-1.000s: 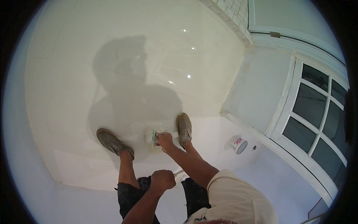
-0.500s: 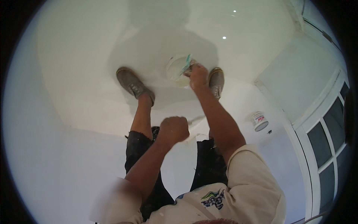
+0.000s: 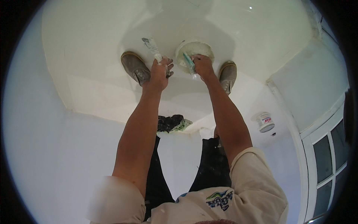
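My left hand (image 3: pixel 160 74) is closed around the whitish handle of a putty knife (image 3: pixel 151 46), with some fingers loosely spread. Its smeared blade points away from me, to the left of a round white bucket (image 3: pixel 179 64). In the bucket lies a pale, wet-looking paste (image 3: pixel 199 47). Over the bucket's near side, my right hand (image 3: pixel 203 67) grips a teal-edged putty spreader (image 3: pixel 189 63) tilted downward. Whether the spreader touches the paste, I cannot tell. The tools are apart from each other.
My shoes stand on the pale floor either side of the bucket, the left shoe (image 3: pixel 135 68) and right shoe (image 3: pixel 228 76). Behind me lie a crumpled black plastic bag (image 3: pixel 170 123) and a small white tub (image 3: pixel 266 122). A paned white door (image 3: pixel 311 164) is on the right.
My left hand has moved forward from near my knees to beside the bucket, and the putty knife in it now shows. The right hand keeps the spreader over the bucket, turned differently.
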{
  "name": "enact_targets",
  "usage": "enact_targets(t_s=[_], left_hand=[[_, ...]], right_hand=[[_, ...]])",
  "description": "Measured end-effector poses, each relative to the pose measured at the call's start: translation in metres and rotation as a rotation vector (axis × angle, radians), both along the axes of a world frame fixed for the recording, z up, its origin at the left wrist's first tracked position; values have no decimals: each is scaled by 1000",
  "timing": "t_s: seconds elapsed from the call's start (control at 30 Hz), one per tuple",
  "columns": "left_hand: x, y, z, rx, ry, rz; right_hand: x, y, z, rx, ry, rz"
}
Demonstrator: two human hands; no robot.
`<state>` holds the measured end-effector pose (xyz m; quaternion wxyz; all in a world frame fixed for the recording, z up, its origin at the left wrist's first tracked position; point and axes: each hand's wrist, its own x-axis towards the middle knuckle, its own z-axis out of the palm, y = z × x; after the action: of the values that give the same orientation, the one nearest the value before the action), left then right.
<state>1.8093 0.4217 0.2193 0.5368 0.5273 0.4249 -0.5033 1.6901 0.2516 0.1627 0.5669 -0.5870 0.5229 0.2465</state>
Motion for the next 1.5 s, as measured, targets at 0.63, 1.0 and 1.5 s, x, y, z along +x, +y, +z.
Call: enact_targets(t_s=[0.63,1.0,1.5], left_hand=[[15,-36,-8,-221,-41,80],[103,-82,75,-413,-142,-69],[133,27,174,-336,-117,143]], right_hand=[[-13,-11,20,660,-107,-1061],[43,-100,111,640,-615,-828],[138,-88,-28,-572,-242,-105]])
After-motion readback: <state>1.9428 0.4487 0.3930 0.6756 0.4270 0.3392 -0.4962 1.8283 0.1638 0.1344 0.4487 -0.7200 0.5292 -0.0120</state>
